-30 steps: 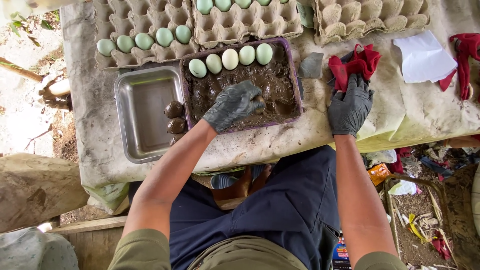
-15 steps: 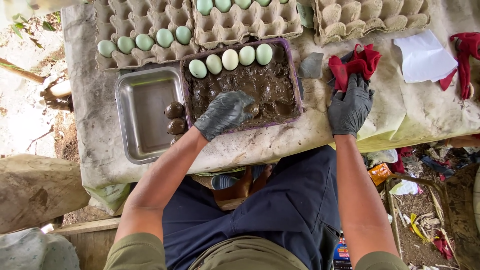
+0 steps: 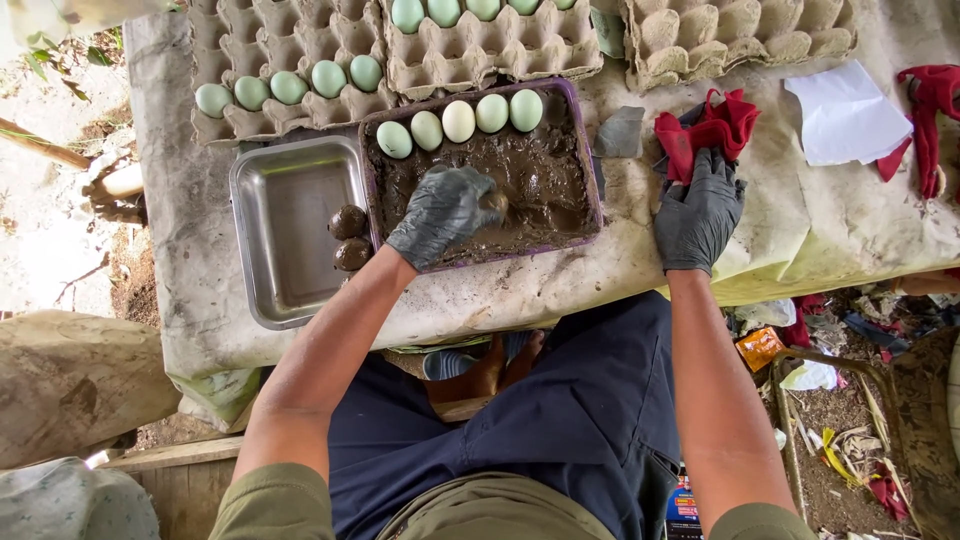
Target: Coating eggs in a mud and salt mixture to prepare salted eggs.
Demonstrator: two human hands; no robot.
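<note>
Left hand [image 3: 443, 213] rolls an egg [image 3: 493, 201] in a mud tray [image 3: 590, 160].

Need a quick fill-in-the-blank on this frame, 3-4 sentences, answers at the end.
1. The left hand presses into the tray of ____.
2. The right hand rests on a ____ cloth.
3. ____ pale eggs line the far edge of the purple tray.
4. The steel pan holds ____ mud-coated eggs.

Missing words: mud; red; five; two
</note>
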